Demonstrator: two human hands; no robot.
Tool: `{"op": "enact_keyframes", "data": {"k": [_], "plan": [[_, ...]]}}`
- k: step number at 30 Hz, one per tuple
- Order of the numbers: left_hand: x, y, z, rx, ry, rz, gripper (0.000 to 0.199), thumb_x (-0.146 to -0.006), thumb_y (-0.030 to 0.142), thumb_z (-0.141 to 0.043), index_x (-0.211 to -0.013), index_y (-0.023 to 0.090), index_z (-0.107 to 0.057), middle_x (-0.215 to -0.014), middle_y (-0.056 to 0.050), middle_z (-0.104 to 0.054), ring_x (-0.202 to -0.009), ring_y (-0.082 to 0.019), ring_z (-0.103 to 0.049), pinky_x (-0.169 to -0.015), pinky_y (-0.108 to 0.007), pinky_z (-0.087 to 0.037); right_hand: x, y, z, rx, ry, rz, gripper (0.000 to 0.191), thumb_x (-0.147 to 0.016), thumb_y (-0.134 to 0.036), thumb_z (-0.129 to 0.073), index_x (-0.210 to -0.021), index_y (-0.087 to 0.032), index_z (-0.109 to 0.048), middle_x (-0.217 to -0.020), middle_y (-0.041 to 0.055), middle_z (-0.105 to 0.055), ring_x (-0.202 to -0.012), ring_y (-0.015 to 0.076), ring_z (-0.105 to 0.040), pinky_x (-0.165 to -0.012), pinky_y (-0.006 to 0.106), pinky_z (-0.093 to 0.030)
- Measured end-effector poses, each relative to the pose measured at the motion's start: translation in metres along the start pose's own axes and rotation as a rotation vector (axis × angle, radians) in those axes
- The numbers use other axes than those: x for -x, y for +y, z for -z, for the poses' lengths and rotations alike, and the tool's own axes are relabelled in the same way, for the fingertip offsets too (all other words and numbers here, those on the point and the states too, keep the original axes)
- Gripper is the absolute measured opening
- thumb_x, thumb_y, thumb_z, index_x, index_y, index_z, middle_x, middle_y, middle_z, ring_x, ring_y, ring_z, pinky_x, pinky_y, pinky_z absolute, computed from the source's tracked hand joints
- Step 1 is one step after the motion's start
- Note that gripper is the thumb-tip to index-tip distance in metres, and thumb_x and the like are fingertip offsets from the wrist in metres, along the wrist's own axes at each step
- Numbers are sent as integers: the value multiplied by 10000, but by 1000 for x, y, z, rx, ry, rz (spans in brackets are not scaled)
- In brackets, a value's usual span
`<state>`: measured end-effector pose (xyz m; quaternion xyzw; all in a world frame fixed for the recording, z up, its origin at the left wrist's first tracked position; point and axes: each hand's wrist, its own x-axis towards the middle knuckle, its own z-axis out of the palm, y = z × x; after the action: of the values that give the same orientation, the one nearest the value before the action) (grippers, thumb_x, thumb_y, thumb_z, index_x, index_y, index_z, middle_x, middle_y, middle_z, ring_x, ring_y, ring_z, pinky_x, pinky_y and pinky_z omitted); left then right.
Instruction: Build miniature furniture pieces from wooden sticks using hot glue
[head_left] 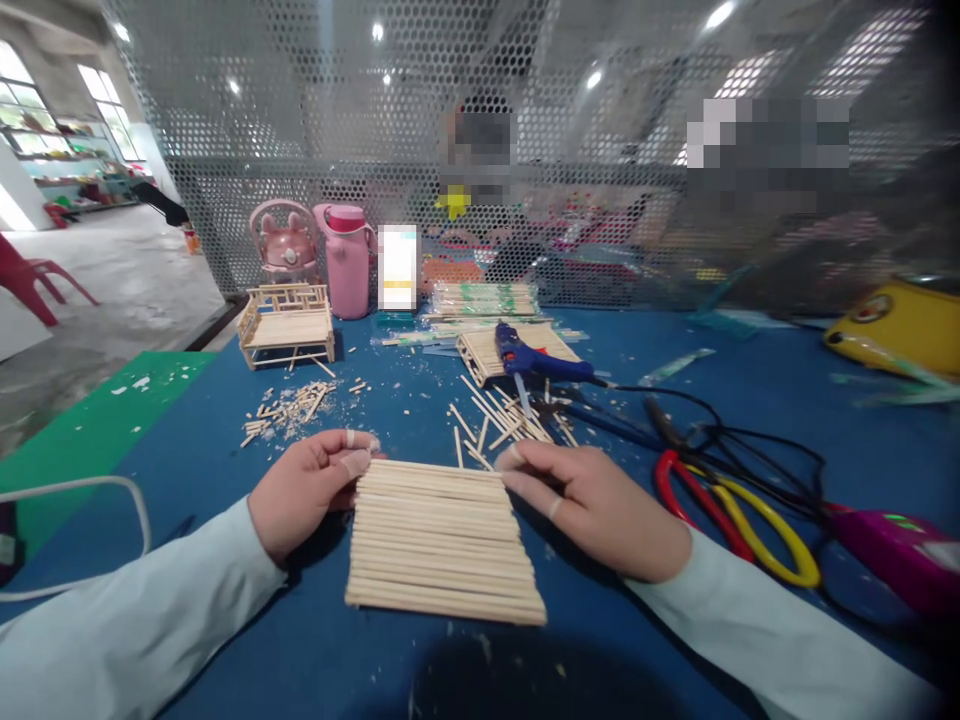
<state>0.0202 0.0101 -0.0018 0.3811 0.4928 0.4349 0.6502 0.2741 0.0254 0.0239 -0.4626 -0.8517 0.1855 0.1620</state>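
Note:
A panel of pale wooden sticks (446, 540), laid side by side, is tilted above the blue table in the lower middle. My left hand (311, 490) pinches its far left corner between thumb and fingers. At the far right corner, my right hand (592, 505) grips the panel's edge with thumb and index finger. White tape wraps some fingertips and fingers of both hands. Beyond the panel lie loose sticks (487, 420), partly under a blue glue gun (540, 362), which rests on a second stick piece (480, 355).
A small stick-built bench (286, 328) stands at the back left, near short stick offcuts (289, 412). Behind are a pink bottle (349, 265), a phone (398, 268) and a perforated metal screen (315, 120). Red-and-yellow-handled pliers (772, 535) and black cables lie right of my right hand.

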Motion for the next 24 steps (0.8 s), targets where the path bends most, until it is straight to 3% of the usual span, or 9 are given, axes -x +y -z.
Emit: {"op": "enact_keyframes", "data": {"k": [5,9,15,24], "plan": [[3,3,-3,-60,82,-46,463,-540,346,-768,-909,155,-563,-769,-9,-654,-607,-116,-590,-545,-233,-457,-1,0,-2,-44,24,-9,195,-840,-279,-424,-760,-200,-584,-673,-1,-612,-609,117,-530,-605,234,-400],[5,6,-3,-136,156,-103,477,-534,323,-759,-909,184,-499,-655,52,-605,-508,-83,-532,-467,-197,-418,-2,1,-3,-77,64,-23,173,-813,-312,-450,-724,-197,-544,-610,-14,-561,-555,109,-485,-551,224,-384],[1,7,1,-169,107,-147,426,-545,282,-735,-856,177,-462,-563,67,-595,-478,-72,-511,-480,-187,-417,-3,1,-5,-107,54,-40,186,-808,-321,-456,-702,-194,-541,-633,-5,-578,-575,112,-499,-552,225,-382],[-2,1,3,-242,114,-265,339,-594,273,-688,-829,166,-469,-527,78,-553,-437,-56,-474,-452,-175,-390,-6,3,-6,-87,73,-24,207,-848,-301,-426,-754,-186,-570,-718,4,-604,-674,127,-524,-667,247,-393]]}}
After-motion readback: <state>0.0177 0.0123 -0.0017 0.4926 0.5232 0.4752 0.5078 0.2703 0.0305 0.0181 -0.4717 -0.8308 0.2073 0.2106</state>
